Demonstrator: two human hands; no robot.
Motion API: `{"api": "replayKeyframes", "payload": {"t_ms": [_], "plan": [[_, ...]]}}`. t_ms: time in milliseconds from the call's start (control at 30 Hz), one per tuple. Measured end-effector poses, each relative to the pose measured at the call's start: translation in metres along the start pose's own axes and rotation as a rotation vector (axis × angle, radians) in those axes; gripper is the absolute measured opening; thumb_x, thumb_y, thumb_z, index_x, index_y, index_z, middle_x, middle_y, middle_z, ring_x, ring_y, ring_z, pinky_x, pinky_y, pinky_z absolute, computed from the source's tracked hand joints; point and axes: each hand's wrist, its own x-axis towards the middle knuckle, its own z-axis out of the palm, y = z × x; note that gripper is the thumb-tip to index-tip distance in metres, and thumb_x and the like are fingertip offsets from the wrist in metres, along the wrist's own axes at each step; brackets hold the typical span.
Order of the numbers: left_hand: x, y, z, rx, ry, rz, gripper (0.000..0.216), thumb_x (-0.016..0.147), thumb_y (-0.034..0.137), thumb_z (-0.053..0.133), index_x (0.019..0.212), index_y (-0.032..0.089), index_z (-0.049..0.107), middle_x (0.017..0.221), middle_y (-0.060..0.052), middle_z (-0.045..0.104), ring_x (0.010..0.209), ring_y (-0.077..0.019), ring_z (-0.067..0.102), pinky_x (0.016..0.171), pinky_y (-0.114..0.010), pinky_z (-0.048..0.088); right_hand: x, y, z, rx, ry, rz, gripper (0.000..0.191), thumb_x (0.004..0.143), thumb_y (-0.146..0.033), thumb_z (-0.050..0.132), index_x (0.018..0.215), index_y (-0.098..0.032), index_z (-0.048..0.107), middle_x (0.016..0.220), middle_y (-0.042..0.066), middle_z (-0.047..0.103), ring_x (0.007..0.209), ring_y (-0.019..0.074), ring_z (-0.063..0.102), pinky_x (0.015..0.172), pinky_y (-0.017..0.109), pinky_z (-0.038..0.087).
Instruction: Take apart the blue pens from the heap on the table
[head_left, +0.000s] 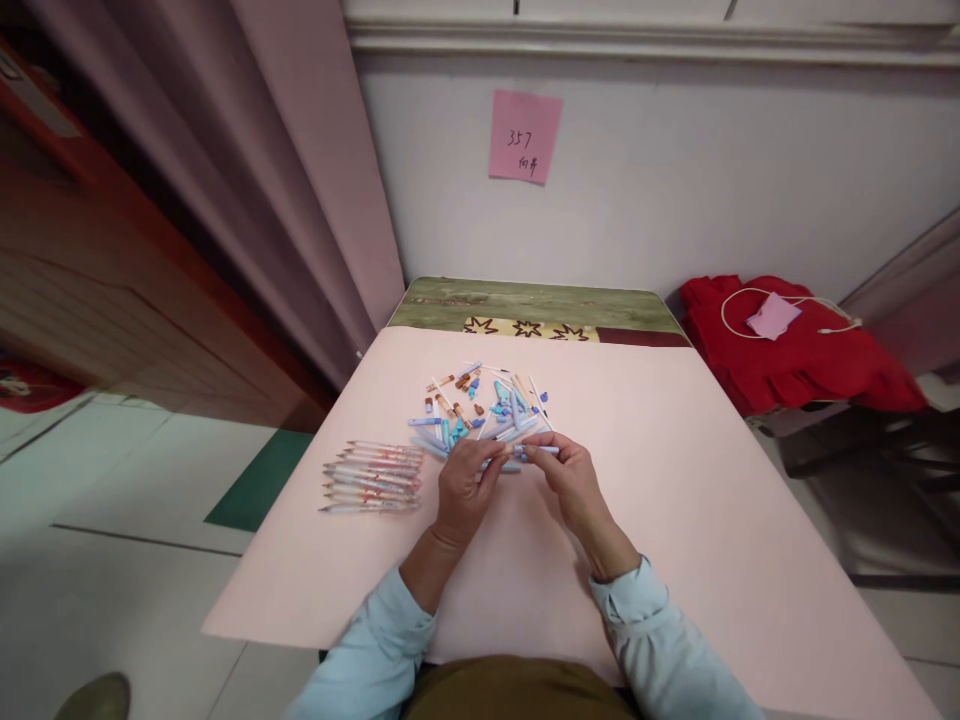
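Observation:
My left hand [465, 487] and my right hand [574, 490] meet over the front of a loose pile of pen parts. Between my right fingers is a light-blue pen barrel [550, 449], its end sticking out to the right. The left fingertips pinch the barrel's other end, where a small pale piece shows; the fingers partly hide it. Just beyond lie blue barrels [517, 430], thin white refills [538, 397], turquoise pieces [456, 432] and brown caps [463, 382]. Left of my left hand, several patterned pens [373, 478] with pointed tips lie side by side, tips to the left.
A pale pink sheet [675, 520] covers most of the table, whose green patterned top [540, 297] shows at the back. On the wall hangs a pink note [525, 137]. A red cloth [787, 365] with a white cord lies at right; a curtain [300, 150] hangs at left.

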Motion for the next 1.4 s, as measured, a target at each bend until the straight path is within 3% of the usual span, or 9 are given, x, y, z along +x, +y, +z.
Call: {"api": "replayKeyframes", "payload": {"t_ms": [333, 600, 833, 1033, 1200, 1300, 1400], "plan": [[0.001, 0.000, -0.001, 0.033, -0.014, 0.031, 0.018, 0.086, 0.016, 0.065, 0.103, 0.022, 0.065, 0.092, -0.004, 0.071, 0.089, -0.0183, 0.066, 0.083, -0.036, 0.052, -0.001, -0.006, 0.000, -0.050, 0.011, 0.010, 0.029, 0.061, -0.036, 0.083, 0.076, -0.016, 0.069, 0.055, -0.003, 0.060, 0.046, 0.0077, 0.041, 0.044, 0.022, 0.031], [0.001, 0.002, -0.001, 0.029, -0.022, 0.018, 0.015, 0.088, 0.018, 0.064, 0.102, 0.022, 0.065, 0.092, -0.004, 0.071, 0.089, -0.0182, 0.066, 0.084, -0.036, 0.052, 0.000, -0.004, -0.001, -0.026, -0.010, -0.002, 0.029, 0.060, -0.037, 0.084, 0.076, -0.017, 0.070, 0.060, 0.000, 0.065, 0.053, 0.0113, 0.052, 0.049, 0.022, 0.038], [0.001, 0.002, -0.002, 0.020, -0.033, 0.021, 0.013, 0.089, 0.019, 0.063, 0.101, 0.021, 0.065, 0.091, -0.005, 0.072, 0.088, -0.0181, 0.066, 0.083, -0.037, 0.053, -0.001, -0.001, -0.001, -0.051, -0.032, 0.009, 0.030, 0.063, -0.038, 0.083, 0.081, -0.016, 0.071, 0.056, -0.002, 0.062, 0.046, 0.0090, 0.045, 0.044, 0.022, 0.032], [0.000, 0.001, -0.001, 0.002, -0.015, 0.000, 0.014, 0.087, 0.017, 0.064, 0.101, 0.021, 0.065, 0.091, -0.005, 0.071, 0.088, -0.0180, 0.066, 0.082, -0.036, 0.053, 0.003, 0.007, -0.004, -0.078, -0.075, -0.100, 0.026, 0.071, -0.038, 0.078, 0.085, -0.018, 0.073, 0.069, 0.002, 0.068, 0.064, 0.0148, 0.058, 0.058, 0.025, 0.044], [-0.001, 0.001, 0.000, -0.014, -0.015, -0.022, 0.012, 0.088, 0.021, 0.063, 0.100, 0.020, 0.066, 0.090, -0.005, 0.071, 0.087, -0.0184, 0.067, 0.082, -0.036, 0.054, 0.006, 0.015, -0.008, -0.328, -0.001, -0.266, 0.027, 0.077, -0.044, 0.073, 0.072, -0.018, 0.070, 0.058, -0.002, 0.060, 0.053, 0.0115, 0.047, 0.052, 0.024, 0.036], [-0.001, 0.001, 0.001, -0.012, -0.014, -0.049, 0.011, 0.088, 0.023, 0.063, 0.099, 0.020, 0.066, 0.090, -0.005, 0.071, 0.087, -0.0187, 0.067, 0.081, -0.036, 0.054, 0.007, 0.015, -0.009, -0.384, 0.014, -0.284, 0.033, 0.078, -0.049, 0.071, 0.067, -0.018, 0.068, 0.055, -0.002, 0.058, 0.053, 0.0123, 0.048, 0.052, 0.025, 0.037], [-0.001, 0.001, 0.000, -0.017, -0.009, -0.076, 0.012, 0.088, 0.024, 0.063, 0.099, 0.020, 0.066, 0.090, -0.006, 0.071, 0.087, -0.0188, 0.067, 0.080, -0.035, 0.055, 0.006, 0.012, -0.008, -0.283, -0.001, -0.226, 0.035, 0.075, -0.051, 0.074, 0.085, -0.018, 0.071, 0.064, 0.001, 0.064, 0.059, 0.0153, 0.056, 0.057, 0.026, 0.043]]}}
